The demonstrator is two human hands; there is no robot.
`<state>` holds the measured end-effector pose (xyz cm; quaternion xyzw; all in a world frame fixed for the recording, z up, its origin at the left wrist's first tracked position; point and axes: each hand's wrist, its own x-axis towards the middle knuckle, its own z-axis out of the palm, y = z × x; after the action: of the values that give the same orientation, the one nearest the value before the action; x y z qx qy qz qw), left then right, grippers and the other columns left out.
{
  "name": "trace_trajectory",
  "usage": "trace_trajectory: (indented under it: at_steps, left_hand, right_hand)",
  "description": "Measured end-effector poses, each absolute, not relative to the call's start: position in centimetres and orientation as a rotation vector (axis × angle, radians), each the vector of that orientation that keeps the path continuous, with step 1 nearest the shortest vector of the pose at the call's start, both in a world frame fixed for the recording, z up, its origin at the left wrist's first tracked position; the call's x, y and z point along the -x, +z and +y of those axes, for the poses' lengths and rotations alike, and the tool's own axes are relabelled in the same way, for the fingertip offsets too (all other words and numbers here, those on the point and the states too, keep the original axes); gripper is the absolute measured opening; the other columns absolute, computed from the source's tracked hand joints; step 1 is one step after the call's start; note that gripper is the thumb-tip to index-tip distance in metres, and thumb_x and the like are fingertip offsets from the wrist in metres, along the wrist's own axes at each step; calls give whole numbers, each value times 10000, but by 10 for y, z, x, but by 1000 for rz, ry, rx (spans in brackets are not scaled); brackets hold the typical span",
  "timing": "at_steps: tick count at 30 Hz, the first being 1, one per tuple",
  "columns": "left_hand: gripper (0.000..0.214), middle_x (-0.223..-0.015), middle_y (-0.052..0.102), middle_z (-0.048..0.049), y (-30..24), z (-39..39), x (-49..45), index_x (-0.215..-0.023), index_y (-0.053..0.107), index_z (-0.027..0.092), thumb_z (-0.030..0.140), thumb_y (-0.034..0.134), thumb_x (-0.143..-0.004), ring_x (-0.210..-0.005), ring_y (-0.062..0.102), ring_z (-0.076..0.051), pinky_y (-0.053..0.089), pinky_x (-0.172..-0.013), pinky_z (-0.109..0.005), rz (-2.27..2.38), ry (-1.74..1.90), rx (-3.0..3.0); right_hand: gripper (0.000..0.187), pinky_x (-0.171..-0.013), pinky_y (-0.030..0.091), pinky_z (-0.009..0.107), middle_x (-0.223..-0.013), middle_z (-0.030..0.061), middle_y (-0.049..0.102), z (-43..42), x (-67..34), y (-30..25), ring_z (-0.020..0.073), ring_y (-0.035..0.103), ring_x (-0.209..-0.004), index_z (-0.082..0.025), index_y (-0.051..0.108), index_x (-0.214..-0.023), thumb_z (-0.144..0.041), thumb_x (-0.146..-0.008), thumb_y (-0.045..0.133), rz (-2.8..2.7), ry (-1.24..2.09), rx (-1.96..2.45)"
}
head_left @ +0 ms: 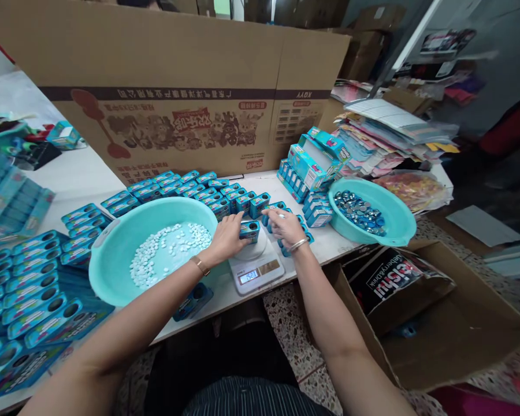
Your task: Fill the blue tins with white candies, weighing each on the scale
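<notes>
My left hand (226, 238) is closed around the side of a small blue box (250, 231) with a round hole. That box is over the round plate of a white digital scale (257, 274), whose display is lit with digits. Right of the box, my right hand (288, 229) has its fingers pinched together; what they hold, if anything, is too small to make out. Under my left forearm stands a turquoise basin (108, 254) with many white tablets (146, 263) spread over its bottom.
Rows of similar blue boxes (34, 283) stand left and behind. A second basin (398, 216) holds shiny blue caps. A large carton (190, 63) walls the table's back. Stacked printed sheets (372, 130) lie right; an open carton (455, 341) stands below.
</notes>
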<state>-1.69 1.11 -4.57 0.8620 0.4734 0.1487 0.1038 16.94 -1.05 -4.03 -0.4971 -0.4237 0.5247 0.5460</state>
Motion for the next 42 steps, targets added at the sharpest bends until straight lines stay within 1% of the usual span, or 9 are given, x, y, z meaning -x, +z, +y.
trace_trajectory:
  at_steps: [3, 8, 11, 14, 18, 22, 31, 35, 42]
  left_hand:
    - [725, -1181, 565, -138, -42, 10, 16, -1340, 390, 127, 375, 684, -726, -1087, 523, -305, 417, -913, -401, 1409, 420, -2554]
    - [600, -1171, 604, -131, -36, 11, 11, -1267, 496, 152, 384, 671, -743, -1086, 541, -315, 415, -930, -427, 1375, 291, -2575]
    - [636, -1221, 594, -136, -29, 23, 10, -1290, 481, 145, 465, 630, -760, -1121, 543, -299, 421, -949, -411, 1311, 492, -2469]
    - [478, -1166, 643, -98, -17, 52, 10, -1232, 548, 146, 435, 477, -858, -1052, 598, -233, 458, -901, -341, 1208, 660, -2335]
    - [302, -946, 725, -31, -11, 100, 0, -1023, 688, 189, 303, 488, -828, -853, 651, -190, 476, -771, -272, 1010, 281, -2517]
    - [264, -980, 732, -8, -22, 128, -19, -1011, 700, 233, 229, 547, -796, -870, 658, -171, 446, -750, -230, 636, -158, -2722]
    - [168, -831, 720, -52, -55, 131, -45, -816, 690, 222, 196, 525, -835, -744, 647, -181, 383, -583, -248, 147, -498, -2992]
    - [215, -822, 710, -53, -46, 135, -41, -759, 665, 194, 166, 473, -852, -711, 628, -162, 373, -576, -246, 163, -445, -3022]
    - [265, -921, 703, -16, 23, 112, -3, -920, 669, 213, 257, 408, -917, -814, 630, -131, 423, -712, -220, 415, 3, -2928]
  right_hand:
    - [311, -309, 125, 151, -522, -97, 376, -25, -193, -42, 11, 196, -358, -182, 639, -856, -427, -691, 734, -707, 1408, 945]
    - [230, -294, 187, 113, -528, -108, 376, -57, -211, -61, 13, 219, -359, -184, 612, -870, -335, -739, 726, -433, 1519, 650]
    - [185, -294, 210, 105, -541, -105, 379, -75, -212, -75, 16, 234, -362, -185, 598, -885, -314, -788, 687, -346, 1560, 556]
    - [186, -292, 211, 102, -550, -104, 385, -91, -214, -82, 15, 243, -366, -179, 595, -900, -304, -794, 685, -285, 1555, 527]
    - [188, -296, 224, 102, -563, -101, 385, -112, -218, -86, 8, 240, -367, -169, 595, -903, -293, -796, 687, -212, 1482, 531]
    - [165, -304, 236, 95, -570, -98, 382, -127, -220, -92, 2, 240, -374, -173, 594, -878, -297, -808, 677, -139, 1440, 572]
    - [182, -312, 243, 92, -569, -96, 383, -142, -238, -97, -1, 232, -391, -167, 594, -850, -276, -770, 717, -15, 1331, 677]
    - [170, -310, 242, 99, -571, -95, 381, -144, -241, -93, 4, 231, -390, -174, 587, -851, -272, -779, 706, -24, 1325, 673]
    - [140, -316, 265, 108, -572, -94, 396, -141, -234, -93, 11, 268, -384, -180, 582, -861, -256, -800, 683, -25, 1373, 572]
